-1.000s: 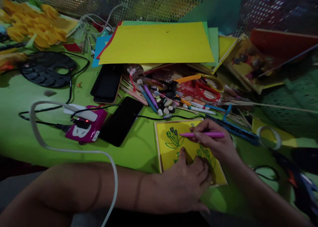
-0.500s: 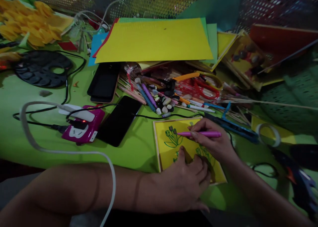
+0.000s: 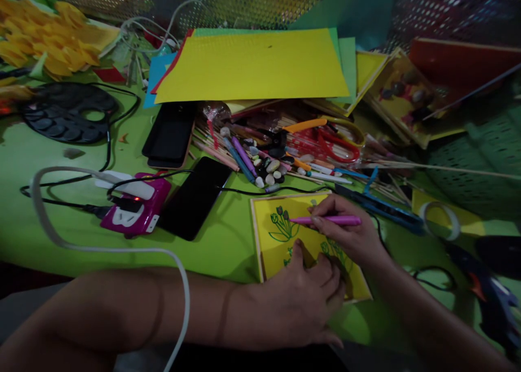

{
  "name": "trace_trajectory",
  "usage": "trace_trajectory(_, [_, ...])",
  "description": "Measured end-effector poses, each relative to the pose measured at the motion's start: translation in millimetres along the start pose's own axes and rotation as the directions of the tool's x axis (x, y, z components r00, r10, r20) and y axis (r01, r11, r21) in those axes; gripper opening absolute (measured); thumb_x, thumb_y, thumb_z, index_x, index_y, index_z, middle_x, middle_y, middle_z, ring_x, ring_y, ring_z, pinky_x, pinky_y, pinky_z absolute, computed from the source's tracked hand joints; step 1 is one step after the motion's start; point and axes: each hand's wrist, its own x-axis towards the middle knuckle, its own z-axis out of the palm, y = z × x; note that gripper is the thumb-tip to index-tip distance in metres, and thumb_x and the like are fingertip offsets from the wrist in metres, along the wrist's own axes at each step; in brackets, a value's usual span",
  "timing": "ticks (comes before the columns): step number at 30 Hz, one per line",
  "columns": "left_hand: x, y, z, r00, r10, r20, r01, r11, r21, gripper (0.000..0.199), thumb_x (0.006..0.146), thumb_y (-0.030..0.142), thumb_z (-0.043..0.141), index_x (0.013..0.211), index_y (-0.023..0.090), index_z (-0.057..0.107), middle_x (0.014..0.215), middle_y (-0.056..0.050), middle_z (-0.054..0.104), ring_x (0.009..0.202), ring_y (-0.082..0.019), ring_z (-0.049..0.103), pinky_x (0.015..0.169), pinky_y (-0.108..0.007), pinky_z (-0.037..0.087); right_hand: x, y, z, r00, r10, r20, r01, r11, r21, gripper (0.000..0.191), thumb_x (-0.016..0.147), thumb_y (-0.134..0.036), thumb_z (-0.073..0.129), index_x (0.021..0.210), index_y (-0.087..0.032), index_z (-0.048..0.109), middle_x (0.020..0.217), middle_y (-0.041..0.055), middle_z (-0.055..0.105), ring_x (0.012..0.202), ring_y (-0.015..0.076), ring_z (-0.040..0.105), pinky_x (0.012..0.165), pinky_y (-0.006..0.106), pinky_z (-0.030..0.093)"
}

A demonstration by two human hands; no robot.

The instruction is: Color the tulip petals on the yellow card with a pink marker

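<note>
A yellow board (image 3: 264,252) with a light wooden rim lies on the green table, and green tulip outlines (image 3: 284,225) are drawn on it. Some of the tulip heads look dark and filled in. My right hand (image 3: 352,233) grips a pink marker pen (image 3: 342,220), its tip touching or just over a flower at the upper left of the board. Spread over the board's lower part, my left hand (image 3: 305,299) lies with its fingers apart and covers some of the drawing.
Behind the board lie pebbles (image 3: 272,167), pens, sticks and scissors (image 3: 340,151). Left are a black phone (image 3: 199,198), a pink power strip (image 3: 140,206) and a white cable (image 3: 122,249) crossing over my left arm. A tape roll (image 3: 439,221) and a glue gun (image 3: 488,290) lie right.
Almost nothing differs. The marker pen and my right hand have shifted very slightly to the left; my left hand stays in place on the board.
</note>
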Motion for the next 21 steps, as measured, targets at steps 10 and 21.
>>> trace_trajectory(10, [-0.5,0.8,1.5,1.000,-0.003,0.005,0.003,1.000,-0.014,0.075,0.104,0.070,0.039,0.148,0.012,0.058,0.147,-0.016,0.061,0.132,-0.031,0.052,0.102,-0.054,0.056,0.6,-2.4,1.7,1.000,-0.003,-0.004,0.003,1.000,-0.013,0.013,0.090,-0.027,0.077,0.083,-0.024,0.067,0.079,-0.0010,0.067,0.074,0.0180,0.063,0.069,0.030,0.049])
trace_trajectory(21, [-0.5,1.1,2.7,1.000,-0.008,-0.006,0.008,1.000,-0.002,0.078,0.101,0.074,0.042,0.148,0.014,0.059,0.147,-0.015,0.062,0.132,-0.032,0.052,0.102,-0.056,0.057,-0.7,-4.4,0.6,1.000,0.017,-0.008,-0.017,1.000,-0.019,0.014,0.089,-0.030,0.076,0.082,-0.023,0.067,0.078,0.0002,0.067,0.072,0.0184,0.062,0.066,0.030,0.049])
